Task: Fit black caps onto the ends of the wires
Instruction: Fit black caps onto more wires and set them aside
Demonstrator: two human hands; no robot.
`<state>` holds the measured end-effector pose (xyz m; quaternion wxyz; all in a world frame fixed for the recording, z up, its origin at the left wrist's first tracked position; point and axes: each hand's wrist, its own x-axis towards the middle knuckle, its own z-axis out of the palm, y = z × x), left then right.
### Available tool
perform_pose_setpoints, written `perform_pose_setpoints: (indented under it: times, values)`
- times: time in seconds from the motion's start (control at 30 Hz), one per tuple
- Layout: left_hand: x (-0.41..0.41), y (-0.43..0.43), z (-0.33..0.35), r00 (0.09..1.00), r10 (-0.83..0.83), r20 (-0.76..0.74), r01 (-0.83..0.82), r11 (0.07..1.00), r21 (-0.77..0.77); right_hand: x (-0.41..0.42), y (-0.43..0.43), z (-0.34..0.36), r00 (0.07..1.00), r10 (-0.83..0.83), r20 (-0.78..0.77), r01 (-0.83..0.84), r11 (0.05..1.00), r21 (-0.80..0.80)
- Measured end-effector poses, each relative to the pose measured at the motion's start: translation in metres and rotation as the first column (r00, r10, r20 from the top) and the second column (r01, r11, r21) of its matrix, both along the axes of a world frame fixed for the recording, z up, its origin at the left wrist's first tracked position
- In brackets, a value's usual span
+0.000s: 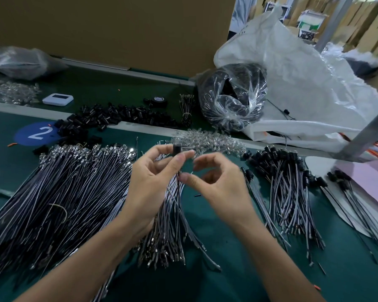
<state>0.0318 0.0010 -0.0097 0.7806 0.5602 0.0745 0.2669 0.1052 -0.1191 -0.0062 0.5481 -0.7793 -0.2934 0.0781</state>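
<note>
Left hand (153,182): fingers (179,159) pinch a black cap (176,148), raised over the table (227,269).
Right hand (216,182): curled beside the wire (178,197) — I can't tell its grip.
Risk: I fear the wire tip misses the cap and bends — loose hold.

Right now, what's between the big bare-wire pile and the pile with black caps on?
In the head view: the left hand pinching a black cap, the right hand, and a smaller wire bundle under them.
</note>
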Motion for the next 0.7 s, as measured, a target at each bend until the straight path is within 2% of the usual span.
perform_pose_setpoints:
  times: [0.03, 0.1, 0.2, 0.37, 0.7]
  values:
    - [0.0, 0.0, 0.001, 1.0, -0.012, 0.003, 0.012, 1.0, -0.027, -0.001, 0.002, -0.002, 0.996, 0.073, -0.06, -0.074, 0.997, -0.018]
    - [-0.001, 0.0, 0.002, 0.999, -0.043, -0.001, 0.043, 0.998, -0.051, -0.005, 0.006, -0.004, 0.965, 0.212, -0.155, -0.206, 0.977, 0.055]
    - [-0.002, -0.002, 0.002, 0.997, -0.063, -0.039, 0.061, 0.997, -0.053, -0.011, 0.011, -0.003, 0.932, 0.301, -0.202, -0.267, 0.946, 0.182]
    - [-0.002, -0.004, 0.0, 0.998, -0.023, -0.052, 0.017, 0.993, -0.114, -0.015, 0.014, -0.004, 0.941, 0.262, -0.216, -0.219, 0.955, 0.202]
    - [0.0, -0.003, 0.001, 0.999, 0.035, 0.025, -0.032, 0.992, -0.125, -0.029, 0.023, -0.009, 0.988, 0.156, -0.02, -0.151, 0.976, 0.156]
